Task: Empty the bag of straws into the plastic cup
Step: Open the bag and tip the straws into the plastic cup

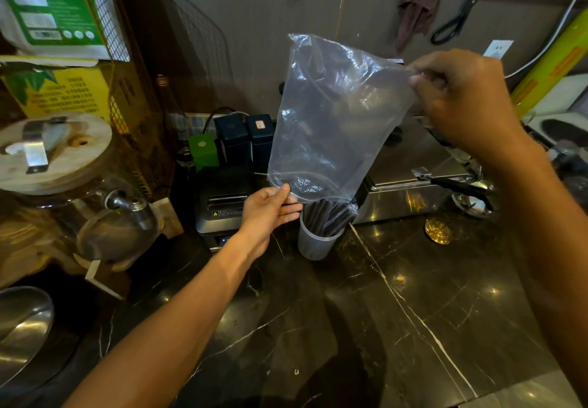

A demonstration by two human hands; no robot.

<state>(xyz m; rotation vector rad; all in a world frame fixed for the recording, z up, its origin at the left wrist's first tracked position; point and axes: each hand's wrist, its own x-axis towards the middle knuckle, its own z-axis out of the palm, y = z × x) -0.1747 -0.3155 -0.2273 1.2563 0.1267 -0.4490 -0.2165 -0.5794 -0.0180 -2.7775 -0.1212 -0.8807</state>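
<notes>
1. Clear plastic bag (331, 115): held inverted above the table (413, 312), mouth downward. Its long axis runs from the closed end, up beside the right hand, down and leftward to the mouth beside the left hand. The upper body of the bag looks empty.

2. Right hand (461, 96): the higher of the two, pinched shut on the upper right corner of the bag, carrying its weight.

3. Left hand (270, 207): lower, at the left edge of the bag's mouth, thumb on the film and fingers curled beneath it. It is closed on the rim of the mouth, just beside the cup.

4. Plastic cup (313, 242): stands upright on the table directly below the bag's mouth, just right of the left hand and well below and left of the right hand.

5. Dark straws (331, 216): bunched and leaning slightly right, lower ends inside the cup, upper ends at or just inside the bag's mouth. Whether they are fully clear of the film cannot be told.

6. Governing relation: bag mouth, straws and cup lie on one near-vertical line, with the left hand the nearer to it.

7. Judgement: the transfer appears nearly complete. The coming move would likely be to lift the bag straight up, along the straws' axis; a sideways pull could drag straws out or tip the cup.
</notes>
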